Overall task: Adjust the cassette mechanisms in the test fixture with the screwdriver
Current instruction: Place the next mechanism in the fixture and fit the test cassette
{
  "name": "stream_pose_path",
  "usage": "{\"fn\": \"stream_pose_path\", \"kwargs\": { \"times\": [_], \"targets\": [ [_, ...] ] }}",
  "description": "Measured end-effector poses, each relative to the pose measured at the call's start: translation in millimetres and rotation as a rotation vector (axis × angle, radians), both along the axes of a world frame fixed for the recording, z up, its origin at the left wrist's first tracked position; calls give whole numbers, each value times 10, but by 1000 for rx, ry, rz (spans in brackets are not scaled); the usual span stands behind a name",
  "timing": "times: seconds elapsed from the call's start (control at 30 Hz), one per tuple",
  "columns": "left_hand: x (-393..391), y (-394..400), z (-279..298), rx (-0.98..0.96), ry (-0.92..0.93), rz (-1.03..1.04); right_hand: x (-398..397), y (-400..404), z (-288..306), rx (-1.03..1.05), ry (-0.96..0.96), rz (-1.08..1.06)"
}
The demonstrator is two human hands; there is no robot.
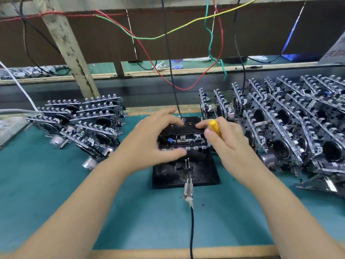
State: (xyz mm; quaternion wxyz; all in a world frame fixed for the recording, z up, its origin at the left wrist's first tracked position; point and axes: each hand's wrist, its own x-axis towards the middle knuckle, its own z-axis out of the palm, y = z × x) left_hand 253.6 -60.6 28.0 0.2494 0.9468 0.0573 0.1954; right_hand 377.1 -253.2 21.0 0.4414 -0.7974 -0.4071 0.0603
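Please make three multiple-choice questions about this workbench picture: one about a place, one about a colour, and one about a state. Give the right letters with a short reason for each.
1. Where is the larger group of cassette mechanisms?
A. on the person's right
B. on the person's left
C. behind the fixture

2. What colour is the screwdriver handle?
A. red
B. yellow
C. blue

3. What is the left hand doing?
A. resting flat on the mat
B. holding pliers
C. gripping the mechanism in the test fixture

Answers:
1 A: the right group has clearly more units than the left group.
2 B: the screwdriver in the right hand is yellow.
3 C: the left hand wraps the mechanism seated on the test fixture.
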Motion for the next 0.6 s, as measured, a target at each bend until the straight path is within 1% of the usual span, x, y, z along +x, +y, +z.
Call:
{"fn": "stream_pose_path", "kwargs": {
  "times": [0.1,0.17,0.27,0.4,0.5,0.6],
  "targets": [
    [-211,2,-193,73,25,13,3,-22,-70,3,62,60],
    [-223,-51,-268,73,32,31,4,-23,-128,58,118,107],
    [-169,-185,-333,-5,-7,97,7,-32,-207,78,143,140],
    [-69,-341,-485,-165,-164,183,2,-35,-228,58,59,123],
    [-6,-384,-552,-231,-227,218,-17,-36,-230,56,56,107],
    [6,-400,-600,-252,-259,213,-37,-45,-213,47,64,105]
  ]
}}
